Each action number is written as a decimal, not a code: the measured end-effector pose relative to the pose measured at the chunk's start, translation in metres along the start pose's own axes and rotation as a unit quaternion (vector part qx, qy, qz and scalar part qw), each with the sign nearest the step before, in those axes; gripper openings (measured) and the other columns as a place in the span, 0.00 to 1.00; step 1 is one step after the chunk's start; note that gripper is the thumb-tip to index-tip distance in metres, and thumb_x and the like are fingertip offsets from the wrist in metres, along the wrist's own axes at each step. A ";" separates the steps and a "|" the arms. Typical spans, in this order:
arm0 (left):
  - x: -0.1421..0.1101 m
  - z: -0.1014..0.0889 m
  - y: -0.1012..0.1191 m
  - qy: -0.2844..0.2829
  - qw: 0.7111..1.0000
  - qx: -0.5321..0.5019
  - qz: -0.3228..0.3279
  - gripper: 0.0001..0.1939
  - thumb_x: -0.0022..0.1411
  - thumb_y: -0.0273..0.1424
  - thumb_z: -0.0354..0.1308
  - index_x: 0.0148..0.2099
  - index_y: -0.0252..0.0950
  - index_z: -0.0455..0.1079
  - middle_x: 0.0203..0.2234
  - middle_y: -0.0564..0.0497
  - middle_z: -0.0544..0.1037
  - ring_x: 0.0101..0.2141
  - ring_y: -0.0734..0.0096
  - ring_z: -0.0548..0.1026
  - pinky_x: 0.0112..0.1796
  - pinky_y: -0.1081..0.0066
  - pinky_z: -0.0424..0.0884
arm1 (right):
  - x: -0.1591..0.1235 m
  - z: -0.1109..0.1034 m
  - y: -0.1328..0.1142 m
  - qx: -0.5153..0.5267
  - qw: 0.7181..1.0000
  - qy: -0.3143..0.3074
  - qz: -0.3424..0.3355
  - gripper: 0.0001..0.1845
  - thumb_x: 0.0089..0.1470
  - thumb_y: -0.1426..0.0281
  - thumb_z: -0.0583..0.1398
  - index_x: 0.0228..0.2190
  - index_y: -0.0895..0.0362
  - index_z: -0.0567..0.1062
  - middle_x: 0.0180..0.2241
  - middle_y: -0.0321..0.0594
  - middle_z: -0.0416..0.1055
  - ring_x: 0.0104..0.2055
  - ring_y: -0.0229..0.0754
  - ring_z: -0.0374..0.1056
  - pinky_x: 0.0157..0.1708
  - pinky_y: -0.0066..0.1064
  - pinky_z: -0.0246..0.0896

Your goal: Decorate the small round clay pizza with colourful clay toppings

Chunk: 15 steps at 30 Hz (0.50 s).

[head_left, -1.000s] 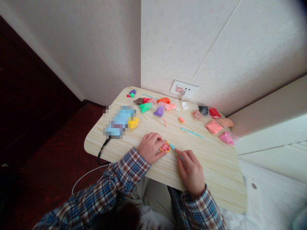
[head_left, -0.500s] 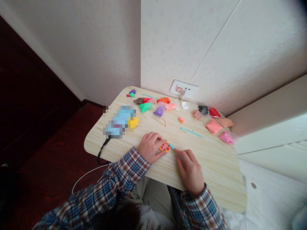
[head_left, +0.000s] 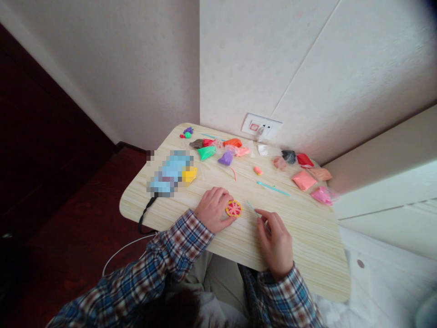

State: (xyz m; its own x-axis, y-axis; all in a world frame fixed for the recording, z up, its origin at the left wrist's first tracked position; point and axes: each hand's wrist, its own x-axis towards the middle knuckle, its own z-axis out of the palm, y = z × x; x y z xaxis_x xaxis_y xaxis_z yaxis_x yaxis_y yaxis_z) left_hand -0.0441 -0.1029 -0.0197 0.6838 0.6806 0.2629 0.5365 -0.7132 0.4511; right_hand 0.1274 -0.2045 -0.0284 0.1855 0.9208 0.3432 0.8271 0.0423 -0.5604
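Note:
A round clay disc (head_left: pixel 234 208), pink and red with a yellow rim, lies flat on the table near its front edge. My left hand (head_left: pixel 214 210) curves around its left side, thumb and fingers gripping the edge. My right hand (head_left: pixel 275 241) pinches a thin light-blue clay knife (head_left: pixel 251 207). The blade points toward the disc from the right but stands a little apart from it. The knife's handle is mostly hidden in my fingers.
Farther back lie another blue clay tool (head_left: pixel 273 188), a small pink clay piece (head_left: pixel 257 171), an orange strip (head_left: pixel 233 173) and several clay packets (head_left: pixel 304 181). Yellow clay (head_left: pixel 190 176) sits beside a blurred-out blue object (head_left: pixel 172 172). A socket (head_left: pixel 262 126) is on the wall.
My right hand has drawn the knife slightly right, away from the disc's edge, and turned it so the blade looks narrower. More of the disc shows beside my left fingers.

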 end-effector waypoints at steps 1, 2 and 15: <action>0.000 0.000 0.000 0.004 1.000 -0.004 0.005 0.20 0.52 0.39 0.59 0.44 0.32 0.66 0.40 0.43 0.68 0.42 0.57 0.65 0.43 0.59 0.64 | 0.000 0.000 0.000 0.000 1.000 -0.001 -0.001 0.11 0.58 0.71 0.50 0.41 0.57 0.69 0.29 0.38 0.65 0.29 0.38 0.62 0.29 0.30 0.59; -0.001 0.001 -0.001 0.010 1.000 -0.010 0.012 0.20 0.52 0.38 0.59 0.45 0.32 0.66 0.41 0.43 0.69 0.43 0.58 0.66 0.43 0.59 0.64 | 0.000 0.000 -0.001 0.002 1.000 -0.003 -0.002 0.11 0.58 0.71 0.50 0.41 0.57 0.69 0.29 0.38 0.65 0.29 0.38 0.62 0.29 0.30 0.59; -0.004 0.006 -0.004 0.014 0.998 -0.051 0.042 0.25 0.54 0.29 0.53 0.55 0.35 0.60 0.48 0.43 0.66 0.50 0.57 0.61 0.50 0.56 0.58 | -0.001 -0.001 -0.001 0.004 1.000 -0.015 0.020 0.12 0.58 0.70 0.50 0.41 0.57 0.69 0.29 0.39 0.66 0.30 0.39 0.62 0.30 0.31 0.59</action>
State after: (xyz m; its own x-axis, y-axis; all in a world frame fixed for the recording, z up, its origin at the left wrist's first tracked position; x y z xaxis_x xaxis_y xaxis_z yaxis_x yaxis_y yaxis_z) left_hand -0.0457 -0.1037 -0.0274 0.7096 0.6243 0.3266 0.4240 -0.7486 0.5097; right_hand 0.1274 -0.2056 -0.0270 0.2024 0.9328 0.2983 0.8148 0.0086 -0.5796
